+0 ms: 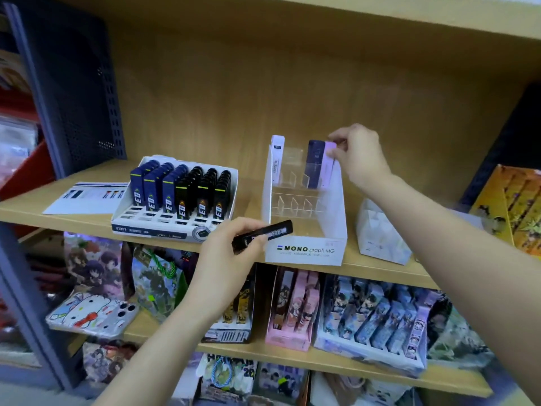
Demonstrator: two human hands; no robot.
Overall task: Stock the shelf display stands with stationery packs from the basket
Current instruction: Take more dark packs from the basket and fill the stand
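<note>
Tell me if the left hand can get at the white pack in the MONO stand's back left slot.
Likely yes for reach: empty front rows leave the white pack open. Grasping is doubtful, since the left hand grips a black pack.

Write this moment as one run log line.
left hand: holds black pack | right hand: pinches lilac pack, back row of MONO stand

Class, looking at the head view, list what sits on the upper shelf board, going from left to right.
Printed leaflet → tray of blue and black packs → white MONO display stand → white patterned box → orange illustrated box.
</note>
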